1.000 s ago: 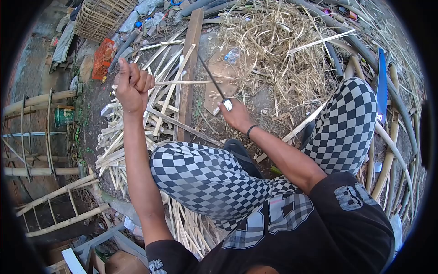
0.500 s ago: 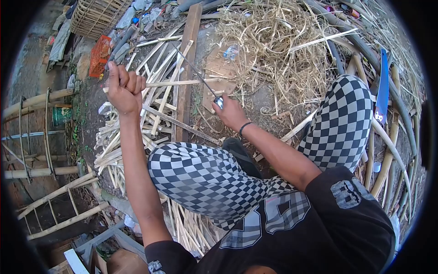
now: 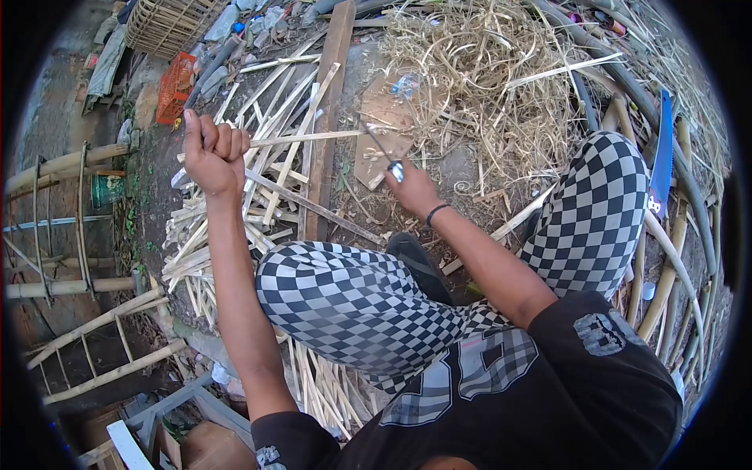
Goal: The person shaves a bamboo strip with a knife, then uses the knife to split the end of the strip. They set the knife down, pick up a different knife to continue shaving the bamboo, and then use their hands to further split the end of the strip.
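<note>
My left hand (image 3: 213, 154) is closed round one end of a thin bamboo strip (image 3: 313, 137), which runs roughly level to the right above a wooden plank (image 3: 325, 117). In my right hand (image 3: 413, 188) is the handle of a knife (image 3: 381, 147); its narrow dark blade points up and left, close to the strip's far end. Whether blade and strip touch cannot be made out. Beneath the knife lies a flat brown board (image 3: 376, 166) on the ground.
Split strips (image 3: 188, 254) are piled left of the plank. Curly shavings (image 3: 486, 70) heap up at the top. A blue saw (image 3: 663, 157) lies right of my knee, by long poles (image 3: 680, 235). An orange crate (image 3: 175, 88) and woven basket (image 3: 166, 27) stand upper left.
My right hand and the knife have moved to the right, toward the strip's far end. The blade no longer crosses the plank. My left hand stays nearly in place, still gripping the strip.
</note>
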The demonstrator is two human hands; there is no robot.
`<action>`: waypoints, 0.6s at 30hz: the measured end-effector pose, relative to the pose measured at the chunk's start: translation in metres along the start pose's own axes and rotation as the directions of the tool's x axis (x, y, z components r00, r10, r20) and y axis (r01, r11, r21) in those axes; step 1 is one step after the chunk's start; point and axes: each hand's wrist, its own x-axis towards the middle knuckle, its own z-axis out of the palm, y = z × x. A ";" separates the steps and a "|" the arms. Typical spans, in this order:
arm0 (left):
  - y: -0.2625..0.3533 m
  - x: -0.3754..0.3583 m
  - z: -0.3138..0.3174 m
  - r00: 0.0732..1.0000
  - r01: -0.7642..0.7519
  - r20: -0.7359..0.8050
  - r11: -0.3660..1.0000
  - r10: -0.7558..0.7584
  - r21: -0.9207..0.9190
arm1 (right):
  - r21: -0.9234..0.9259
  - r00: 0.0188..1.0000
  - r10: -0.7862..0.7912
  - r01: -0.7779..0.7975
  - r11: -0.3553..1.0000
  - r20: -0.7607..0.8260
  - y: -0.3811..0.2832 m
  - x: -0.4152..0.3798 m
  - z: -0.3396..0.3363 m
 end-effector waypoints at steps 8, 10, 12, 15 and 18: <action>-0.003 0.000 0.003 0.999 -0.011 0.040 1.000 0.010 0.017 | -0.111 0.998 -0.037 0.043 0.993 0.055 -0.065 -0.001 -0.031; -0.002 -0.001 0.004 0.999 -0.014 0.031 1.000 0.014 0.014 | -0.103 0.988 -0.148 0.151 0.983 0.037 -0.103 -0.023 -0.042; -0.001 0.000 0.005 1.000 -0.017 0.016 1.000 0.017 0.024 | -0.016 0.945 -0.316 0.318 0.948 0.091 -0.134 -0.040 -0.051; 0.000 0.001 0.008 0.999 -0.017 0.027 1.000 0.017 0.002 | 0.064 0.897 -0.442 0.440 0.896 0.011 -0.112 -0.028 -0.029; 0.003 -0.002 0.011 1.000 0.002 0.007 1.000 -0.002 0.018 | -0.017 0.977 -0.210 0.210 0.978 -0.019 -0.048 -0.014 0.002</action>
